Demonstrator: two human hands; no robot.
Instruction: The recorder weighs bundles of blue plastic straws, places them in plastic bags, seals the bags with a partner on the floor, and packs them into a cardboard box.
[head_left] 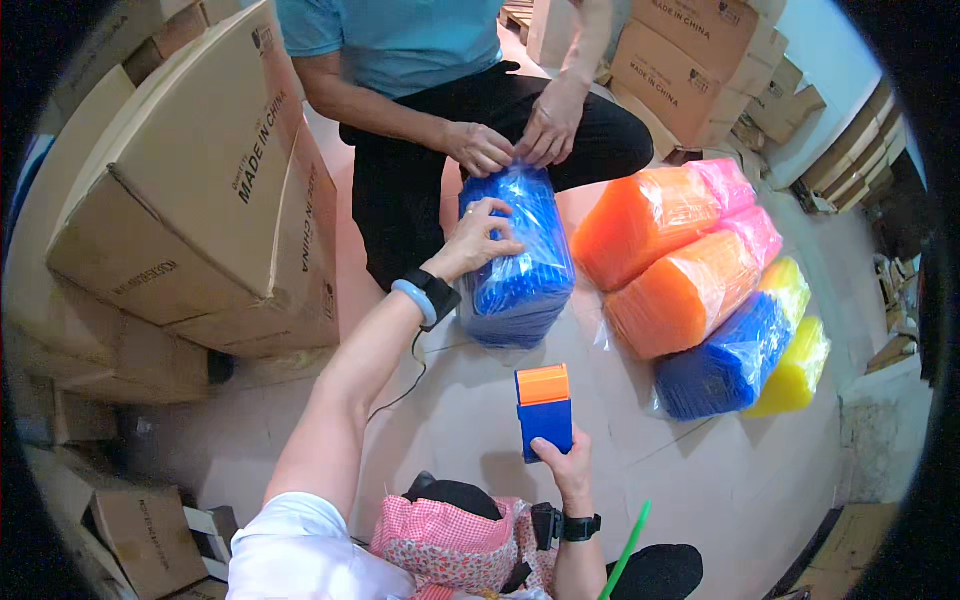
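Note:
In front of me a clear plastic bag packed with blue pieces (pixel 518 260) stands on the floor. My left hand (pixel 480 240) reaches across to its near left side, fingers bent and apart, fingertips touching the plastic. My right hand (pixel 568 462), lower and nearer to me, is closed round a flat blue tool with an orange end, which looks like a tape dispenser (pixel 545 412). Facing me, a person in a blue shirt (pixel 410 45) sits with the co-worker's left hand (pixel 553 120) and the co-worker's right hand (pixel 480 148) pinching the bag's far top end.
Right of the bundle lie orange-and-pink bags (pixel 680 290), a blue-and-yellow bag (pixel 725 355) and a yellow bag (pixel 800 375). Large cardboard cartons (pixel 190 200) crowd the left; more cartons (pixel 690 70) stand at the back right. A dark cord (pixel 405 390) trails below my left wrist.

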